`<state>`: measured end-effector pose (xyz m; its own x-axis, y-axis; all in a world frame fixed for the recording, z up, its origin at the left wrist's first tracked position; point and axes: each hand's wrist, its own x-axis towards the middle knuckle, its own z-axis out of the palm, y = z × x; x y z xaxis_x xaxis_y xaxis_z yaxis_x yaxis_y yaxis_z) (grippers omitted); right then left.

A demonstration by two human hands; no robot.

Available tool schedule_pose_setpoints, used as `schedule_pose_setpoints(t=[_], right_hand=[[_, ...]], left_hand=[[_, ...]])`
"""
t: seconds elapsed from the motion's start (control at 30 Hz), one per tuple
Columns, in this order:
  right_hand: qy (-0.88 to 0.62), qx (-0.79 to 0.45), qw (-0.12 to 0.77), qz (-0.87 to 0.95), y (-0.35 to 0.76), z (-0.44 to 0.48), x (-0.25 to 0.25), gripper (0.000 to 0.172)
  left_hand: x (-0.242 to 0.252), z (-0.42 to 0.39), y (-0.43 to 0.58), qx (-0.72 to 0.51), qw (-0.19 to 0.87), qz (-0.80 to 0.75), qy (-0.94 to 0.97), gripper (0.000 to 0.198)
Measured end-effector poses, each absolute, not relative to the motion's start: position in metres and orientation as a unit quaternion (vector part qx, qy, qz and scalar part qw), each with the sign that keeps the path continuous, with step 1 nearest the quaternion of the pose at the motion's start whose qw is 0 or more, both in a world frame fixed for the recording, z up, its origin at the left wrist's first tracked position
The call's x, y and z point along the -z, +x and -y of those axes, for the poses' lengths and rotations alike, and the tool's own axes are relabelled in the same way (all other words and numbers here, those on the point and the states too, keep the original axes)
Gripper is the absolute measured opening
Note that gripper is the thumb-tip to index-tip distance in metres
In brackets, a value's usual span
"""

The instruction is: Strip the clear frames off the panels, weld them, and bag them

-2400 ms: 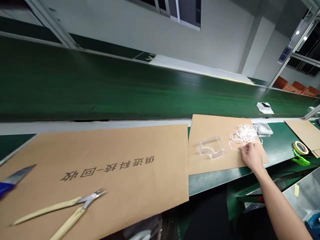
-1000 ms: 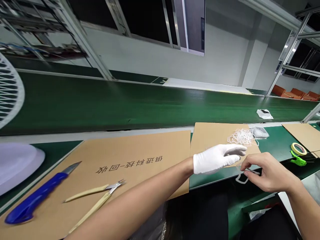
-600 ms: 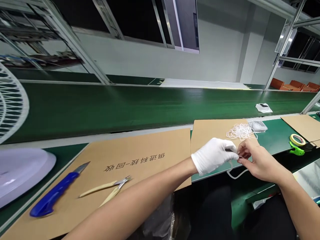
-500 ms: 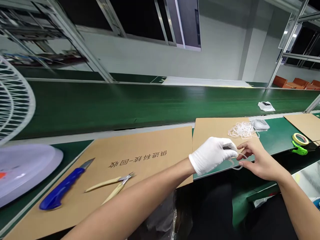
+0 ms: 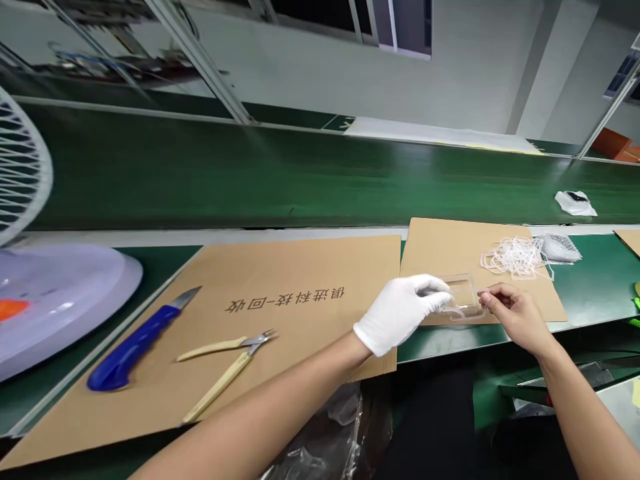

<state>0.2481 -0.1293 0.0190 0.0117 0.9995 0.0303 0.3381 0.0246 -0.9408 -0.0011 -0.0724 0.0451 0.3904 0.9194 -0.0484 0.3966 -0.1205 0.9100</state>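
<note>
The white-gloved left hand (image 5: 400,312) has its thumb and fingers drawn together at the left end of a clear plastic frame (image 5: 466,312). The bare right hand (image 5: 521,317) pinches its fingertips together at the frame's right side. Whether either grips the frame or a thin pale strip (image 5: 453,313) near its lower edge, I cannot tell. The frame shows between the hands, over a small cardboard sheet (image 5: 440,247) on the green tabletop (image 5: 605,280). Just beyond the right hand, a tangle of white cord (image 5: 515,258) lies on that sheet, a silvery packet (image 5: 561,248) beside it. On a larger, printed cardboard sheet (image 5: 310,333) to the left lie a blue-handled knife (image 5: 137,345) and yellow-handled pliers (image 5: 250,343), handles spread apart.
</note>
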Motion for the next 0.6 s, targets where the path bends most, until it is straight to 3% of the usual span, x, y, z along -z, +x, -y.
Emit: schedule_pose_setpoints(t=[0.33, 0.6], right_hand=[[-0.576, -0.431, 0.444, 0.534, 0.237, 0.081, -0.012, 0.055], [-0.575, -0.433, 0.437, 0.539, 0.241, 0.078, -0.002, 0.052]], left_hand=[[-0.032, 0.039, -0.005, -0.296, 0.509, -0.498, 0.637, 0.017], [-0.028, 0.034, -0.006, -0.278, 0.499, -0.513, 0.641, 0.016]])
